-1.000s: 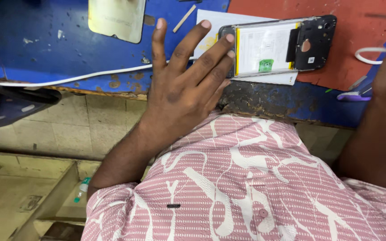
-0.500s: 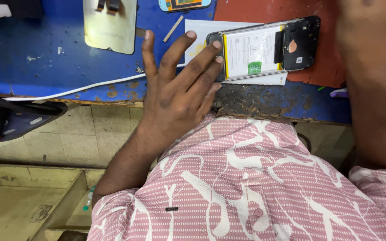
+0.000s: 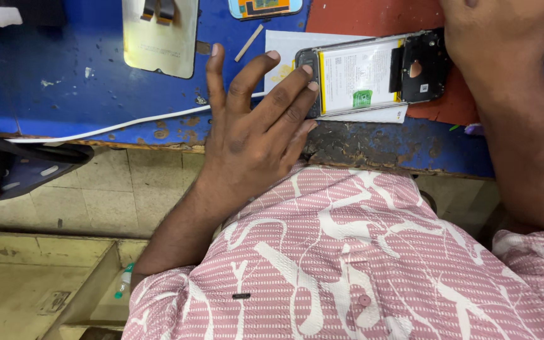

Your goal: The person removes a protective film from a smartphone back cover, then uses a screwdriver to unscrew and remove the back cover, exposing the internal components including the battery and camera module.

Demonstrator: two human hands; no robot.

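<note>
Opened phone (image 3: 373, 74) lies back-off near the tabletop's (image 3: 83, 94) front edge — left hand (image 3: 253, 126) flat, fingers spread, steadying its end. Right hand (image 3: 498, 31) rests on the camera end; its grip cannot be told. Step: bracing — next move needs steady hold.

Left hand (image 3: 253, 132) spread flat, fingertips on opened phone (image 3: 373, 75), right hand (image 3: 498, 31) at its far end, blue bench (image 3: 83, 94)

Opened phone (image 3: 373, 75) near the bench's (image 3: 64, 94) front edge, lying on a paper sheet (image 3: 284, 47) and partly on a mat (image 3: 373, 16). Left hand (image 3: 256, 126) at its left end, fingers spread; right hand (image 3: 498, 31) at its right end. Farther left, toward the back, a flat panel (image 3: 158, 41), perhaps a screen. Between panel and sheet, a small stick (image 3: 249, 43).
</note>
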